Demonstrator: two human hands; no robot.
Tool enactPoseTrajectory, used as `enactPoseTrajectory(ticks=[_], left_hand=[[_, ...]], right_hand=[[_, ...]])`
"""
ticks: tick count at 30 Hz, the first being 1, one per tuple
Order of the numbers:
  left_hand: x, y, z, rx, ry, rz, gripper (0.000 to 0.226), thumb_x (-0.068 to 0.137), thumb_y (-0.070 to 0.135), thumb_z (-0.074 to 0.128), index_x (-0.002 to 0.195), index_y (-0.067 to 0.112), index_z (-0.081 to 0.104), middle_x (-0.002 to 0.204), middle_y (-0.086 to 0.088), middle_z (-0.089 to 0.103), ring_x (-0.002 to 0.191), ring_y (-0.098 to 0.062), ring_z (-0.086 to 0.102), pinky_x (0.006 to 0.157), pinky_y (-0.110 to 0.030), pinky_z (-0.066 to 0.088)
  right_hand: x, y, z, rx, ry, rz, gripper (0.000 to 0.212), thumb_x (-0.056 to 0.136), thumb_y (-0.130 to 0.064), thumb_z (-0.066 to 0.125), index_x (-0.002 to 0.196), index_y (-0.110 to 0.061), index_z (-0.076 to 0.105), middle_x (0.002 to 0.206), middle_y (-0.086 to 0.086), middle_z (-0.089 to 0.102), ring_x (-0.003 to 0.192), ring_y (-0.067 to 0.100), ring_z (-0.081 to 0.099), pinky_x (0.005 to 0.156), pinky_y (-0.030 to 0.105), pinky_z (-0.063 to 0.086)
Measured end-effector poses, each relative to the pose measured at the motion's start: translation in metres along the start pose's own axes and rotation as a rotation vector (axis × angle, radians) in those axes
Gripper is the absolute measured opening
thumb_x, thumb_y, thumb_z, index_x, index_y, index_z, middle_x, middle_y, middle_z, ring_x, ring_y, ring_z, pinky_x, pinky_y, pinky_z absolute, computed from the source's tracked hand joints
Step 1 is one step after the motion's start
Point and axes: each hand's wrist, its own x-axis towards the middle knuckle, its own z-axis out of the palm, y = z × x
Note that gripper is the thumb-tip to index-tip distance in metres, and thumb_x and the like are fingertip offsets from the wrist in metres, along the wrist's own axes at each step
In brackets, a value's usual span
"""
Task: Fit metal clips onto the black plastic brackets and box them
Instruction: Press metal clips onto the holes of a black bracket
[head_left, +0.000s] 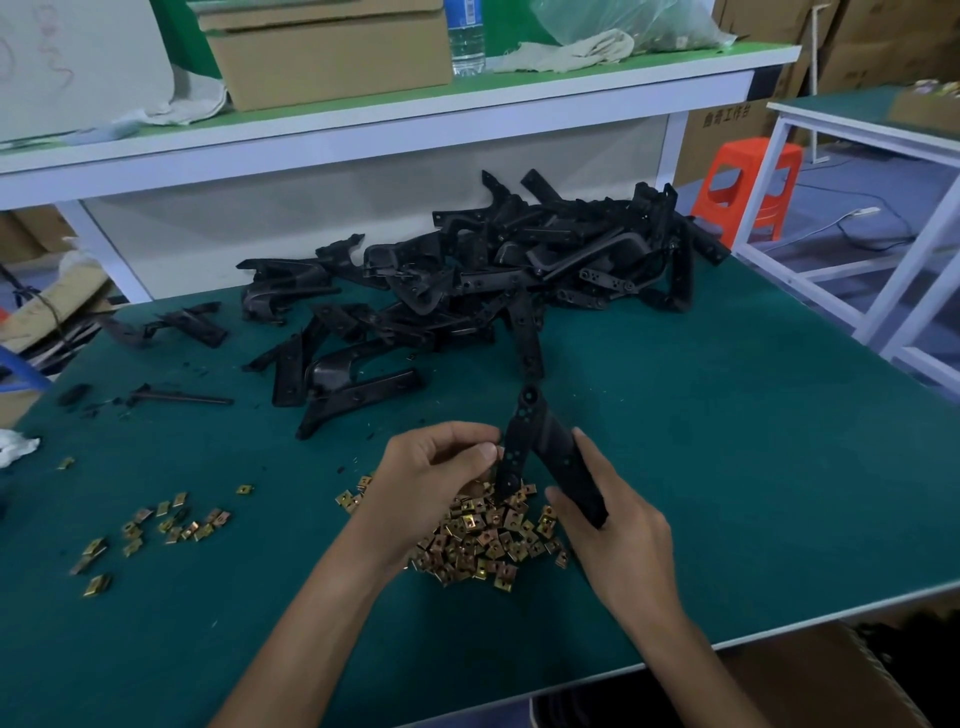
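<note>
With the right hand wrapped round the lower end of the bracket, held up over the heap of clips under both hands, the left hand pinches the bracket's edge with curled fingers, any clip hidden, and should push squarely until seated.

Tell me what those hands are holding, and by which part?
The right hand grips a black V-shaped plastic bracket by the lower end of one arm. The left hand pinches the other arm's edge; any clip there is hidden.
</note>
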Motion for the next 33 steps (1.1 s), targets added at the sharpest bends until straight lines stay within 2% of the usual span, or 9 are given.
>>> enactPoseTrajectory(ticks=[2,6,9,12,25,33], left_hand=[[0.0,0.0,0.001,0.031,0.004,0.011,0.015,0.093,0.012,0.07,0.101,0.021,0.079,0.092,-0.002,0.078,0.083,-0.01,0.071,0.077,-0.023,0.057],[0.0,0.0,0.004,0.082,0.022,0.058,0.015,0.092,0.011,0.072,0.101,0.022,0.075,0.086,0.003,0.076,0.076,-0.004,0.069,0.071,-0.017,0.053],[0.002,-0.001,0.004,0.031,0.04,0.051,0.016,0.093,0.008,0.069,0.101,0.021,0.074,0.084,0.0,0.075,0.075,-0.01,0.069,0.07,-0.023,0.056],[0.003,-0.001,0.003,-0.058,0.032,0.03,0.016,0.093,0.006,0.068,0.103,0.018,0.073,0.088,-0.003,0.074,0.075,-0.016,0.07,0.069,-0.026,0.057],[0.003,-0.001,0.0,0.066,-0.027,0.089,0.02,0.092,0.007,0.071,0.108,0.018,0.068,0.08,-0.007,0.074,0.071,-0.015,0.069,0.069,-0.023,0.056],[0.005,0.007,-0.008,0.202,-0.104,0.034,0.034,0.089,0.017,0.076,0.117,0.032,0.065,0.074,-0.004,0.073,0.07,-0.015,0.066,0.069,-0.024,0.054]], right_hand=[[0.0,0.0,0.0,-0.008,0.002,-0.021,0.068,0.089,-0.035,0.076,0.15,-0.037,0.045,0.103,-0.009,0.073,0.084,0.011,0.069,0.069,0.037,0.058],[-0.001,0.002,0.001,-0.036,0.01,-0.037,0.069,0.09,-0.035,0.076,0.15,-0.038,0.044,0.103,-0.006,0.074,0.082,0.013,0.069,0.067,0.039,0.058],[0.0,0.002,0.002,0.002,0.007,-0.012,0.068,0.09,-0.04,0.073,0.15,-0.043,0.042,0.107,-0.011,0.073,0.086,0.01,0.07,0.071,0.037,0.059],[0.0,0.002,0.002,0.017,0.01,0.004,0.068,0.09,-0.043,0.072,0.15,-0.048,0.04,0.102,-0.015,0.071,0.084,0.007,0.068,0.07,0.033,0.057],[0.0,0.004,0.003,-0.036,0.005,-0.049,0.067,0.09,-0.039,0.073,0.15,-0.042,0.043,0.099,-0.008,0.073,0.08,0.013,0.069,0.065,0.039,0.057],[0.0,0.001,0.001,-0.101,-0.019,-0.069,0.067,0.092,-0.039,0.072,0.151,-0.042,0.041,0.09,-0.008,0.067,0.074,0.017,0.066,0.06,0.039,0.054]])
